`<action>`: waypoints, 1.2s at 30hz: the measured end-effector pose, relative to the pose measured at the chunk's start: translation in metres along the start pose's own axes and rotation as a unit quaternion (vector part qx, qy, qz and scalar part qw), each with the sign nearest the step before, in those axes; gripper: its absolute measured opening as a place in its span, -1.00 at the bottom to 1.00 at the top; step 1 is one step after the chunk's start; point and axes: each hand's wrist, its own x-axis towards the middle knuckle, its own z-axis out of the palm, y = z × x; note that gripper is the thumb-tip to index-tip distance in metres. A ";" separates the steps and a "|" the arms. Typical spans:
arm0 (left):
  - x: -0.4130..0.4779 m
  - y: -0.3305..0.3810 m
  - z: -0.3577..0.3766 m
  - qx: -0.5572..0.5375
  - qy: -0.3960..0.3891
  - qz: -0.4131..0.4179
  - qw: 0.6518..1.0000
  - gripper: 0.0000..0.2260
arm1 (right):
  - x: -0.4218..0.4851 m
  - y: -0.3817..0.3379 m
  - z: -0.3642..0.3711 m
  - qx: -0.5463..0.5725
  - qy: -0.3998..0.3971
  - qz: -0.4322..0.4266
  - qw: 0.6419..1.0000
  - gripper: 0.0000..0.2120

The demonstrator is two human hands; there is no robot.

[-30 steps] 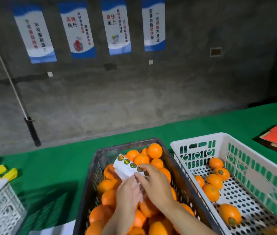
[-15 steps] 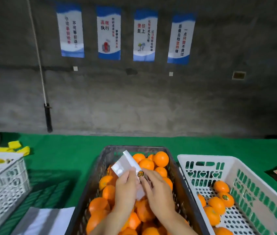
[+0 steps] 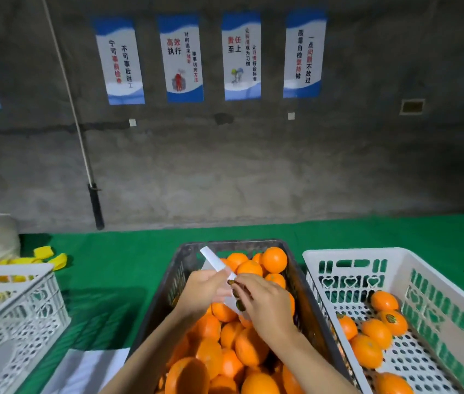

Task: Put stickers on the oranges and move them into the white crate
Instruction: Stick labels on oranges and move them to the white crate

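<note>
White sticker strip (image 3: 216, 263) pinched, both hands

On the table (image 3: 145, 257) I had the dark crate (image 3: 188, 260) of oranges (image 3: 274, 259) centred, the white crate (image 3: 395, 260) just right, another crate (image 3: 20, 322) well left, posters (image 3: 242, 56) behind.

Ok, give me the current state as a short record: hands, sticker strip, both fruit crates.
left hand: holds the sticker strip over the dark crate
right hand: fingertips pinching at a sticker on the strip
dark crate: piled with oranges
white crate: right of the dark crate, several oranges inside, one stickered orange showing its label
step: sticker not yet on an orange
</note>
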 end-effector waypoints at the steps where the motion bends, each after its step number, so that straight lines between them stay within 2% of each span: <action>1: 0.001 -0.008 0.000 0.023 0.008 0.035 0.999 -0.66 | -0.002 0.001 0.000 -0.006 -0.003 0.000 1.000 -0.95; 4: 0.003 -0.026 0.003 0.154 0.087 0.146 0.973 -0.54 | -0.007 -0.001 -0.003 0.007 -0.031 0.012 0.999 -0.89; 7: 0.004 -0.031 -0.001 0.193 0.191 0.157 0.949 -0.52 | -0.004 -0.015 -0.009 0.114 -0.050 0.144 0.982 -0.94; 9: 0.006 -0.035 -0.002 0.191 0.209 0.159 0.946 -0.53 | -0.001 -0.022 -0.009 0.228 -0.100 0.262 0.932 -0.89; 11: 0.006 -0.036 -0.004 0.169 0.221 0.142 0.950 -0.52 | 0.000 -0.033 -0.010 0.361 -0.198 0.340 0.845 -0.87; 13: 0.004 -0.034 -0.006 0.144 0.228 0.138 0.953 -0.49 | 0.000 -0.042 -0.009 0.402 -0.315 0.356 0.783 -0.90; 16: -0.004 -0.032 -0.006 0.139 0.225 0.129 0.956 -0.45 | 0.000 -0.050 -0.008 0.393 -0.440 0.320 0.741 -0.89; 19: -0.010 -0.030 -0.005 0.135 0.229 0.117 0.957 -0.46 | -0.003 -0.048 -0.007 0.352 -0.520 0.256 0.735 -0.91; 22: -0.014 -0.030 -0.005 0.167 0.236 0.119 0.950 -0.51 | -0.009 -0.048 -0.006 0.340 -0.549 0.216 0.732 -0.96; 26: -0.016 -0.031 -0.001 0.187 0.215 0.154 0.946 -0.52 | -0.014 -0.047 -0.002 0.333 -0.510 0.207 0.766 -0.86; 28: -0.017 -0.032 0.001 0.198 0.208 0.172 0.942 -0.52 | -0.017 -0.049 -0.002 0.341 -0.488 0.198 0.778 -0.90; 30: -0.017 -0.033 0.002 0.217 0.205 0.173 0.939 -0.53 | -0.019 -0.050 -0.001 0.360 -0.474 0.191 0.781 -0.94; 32: -0.016 -0.034 0.002 0.220 0.206 0.167 0.939 -0.53 | -0.019 -0.050 0.001 0.370 -0.461 0.205 0.780 -0.90; 34: -0.014 -0.036 0.002 0.190 0.212 0.150 0.947 -0.53 | -0.020 -0.049 0.003 0.366 -0.455 0.243 0.775 -0.72; 36: -0.010 -0.038 0.002 0.123 0.227 0.107 0.960 -0.49 | -0.023 -0.050 0.007 0.353 -0.467 0.244 0.773 -0.69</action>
